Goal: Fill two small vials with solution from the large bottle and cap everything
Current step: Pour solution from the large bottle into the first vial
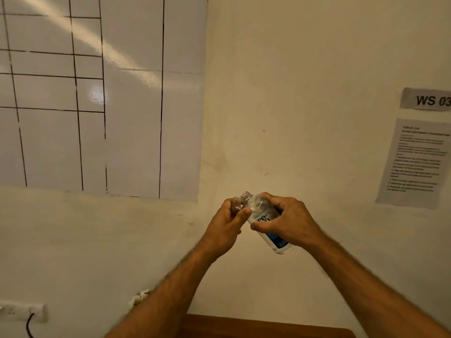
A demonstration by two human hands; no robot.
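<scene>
My right hand (288,220) grips the large clear bottle (264,219), which has a white and blue label and no cap on its threaded neck. The bottle is tilted with its mouth up and to the left. My left hand (228,224) holds a small clear vial (236,203) upright, its open mouth just left of and touching or nearly touching the bottle's neck. Both are held up in front of the wall, well above the table. The second vial and the caps are out of sight.
A strip of brown wooden table (266,325) shows at the bottom edge. On the wall hang a gridded white sheet (102,93), a "WS 03" sign (427,100) and a printed instruction page (415,162). A wall socket with a black cable (24,313) sits low on the left.
</scene>
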